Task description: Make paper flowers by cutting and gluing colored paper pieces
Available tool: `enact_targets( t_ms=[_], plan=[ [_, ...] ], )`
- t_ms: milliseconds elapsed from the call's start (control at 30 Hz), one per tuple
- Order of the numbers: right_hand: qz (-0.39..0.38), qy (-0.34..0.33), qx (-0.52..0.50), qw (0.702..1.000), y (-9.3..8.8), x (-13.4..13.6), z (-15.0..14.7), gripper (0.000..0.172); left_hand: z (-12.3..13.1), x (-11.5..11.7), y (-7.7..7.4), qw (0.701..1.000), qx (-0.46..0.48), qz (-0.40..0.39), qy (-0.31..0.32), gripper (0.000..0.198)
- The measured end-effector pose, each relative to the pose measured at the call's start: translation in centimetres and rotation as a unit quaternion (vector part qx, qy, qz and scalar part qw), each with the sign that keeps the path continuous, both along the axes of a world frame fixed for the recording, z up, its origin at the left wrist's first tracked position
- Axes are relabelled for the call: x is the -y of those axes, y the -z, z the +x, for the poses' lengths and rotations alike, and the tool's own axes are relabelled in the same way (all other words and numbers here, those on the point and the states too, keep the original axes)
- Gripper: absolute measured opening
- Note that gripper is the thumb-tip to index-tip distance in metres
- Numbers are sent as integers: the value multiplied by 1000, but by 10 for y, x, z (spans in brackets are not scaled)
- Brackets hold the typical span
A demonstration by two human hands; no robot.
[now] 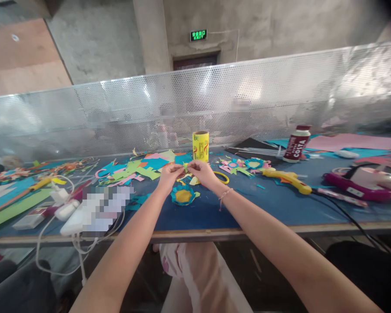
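My left hand [170,175] and my right hand [202,172] meet above the blue table, fingertips pinched on a small green paper piece [185,168] between them. Its exact shape is too small to make out. Just below lies a paper flower [183,195] with blue petals and a yellow centre. Behind my right hand stands a yellow cardboard tube [200,147]. The yellow handle loop [223,177] of what looks like scissors shows beside my right wrist.
Colored paper scraps [140,169] spread left of my hands. On the right are more paper flowers [254,163], a yellow glue gun [288,180] with a black cord, and a COSTA bottle [297,144]. A white device with cables [72,224] sits at the left edge. A perforated metal panel [127,108] stands behind.
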State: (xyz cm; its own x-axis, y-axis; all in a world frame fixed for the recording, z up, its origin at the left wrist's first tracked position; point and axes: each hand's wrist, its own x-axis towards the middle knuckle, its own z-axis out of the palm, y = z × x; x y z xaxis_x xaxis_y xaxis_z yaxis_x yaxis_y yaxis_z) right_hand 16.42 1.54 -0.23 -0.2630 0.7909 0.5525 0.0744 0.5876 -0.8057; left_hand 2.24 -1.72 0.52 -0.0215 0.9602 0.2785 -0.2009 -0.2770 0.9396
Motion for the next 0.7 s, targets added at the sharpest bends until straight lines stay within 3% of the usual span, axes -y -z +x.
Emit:
enact_targets(
  t_ms=[200, 367, 533, 700],
  plan=[
    [-8, -4, -3, 1000, -3, 2, 0, 12, -1, -2, 1, 1000, 0, 3, 0, 29],
    [10, 41, 3, 999, -1, 0, 1, 14, -1, -4, 5, 1000, -3, 10, 13, 30],
    [64, 86, 24, 994, 1, 2, 0, 10, 0, -5, 6, 1000, -11, 20, 10, 29],
    [183, 136, 61, 972, 0, 8, 0, 10, 2, -2, 3, 1000, -9, 9, 11, 32]
  ],
)
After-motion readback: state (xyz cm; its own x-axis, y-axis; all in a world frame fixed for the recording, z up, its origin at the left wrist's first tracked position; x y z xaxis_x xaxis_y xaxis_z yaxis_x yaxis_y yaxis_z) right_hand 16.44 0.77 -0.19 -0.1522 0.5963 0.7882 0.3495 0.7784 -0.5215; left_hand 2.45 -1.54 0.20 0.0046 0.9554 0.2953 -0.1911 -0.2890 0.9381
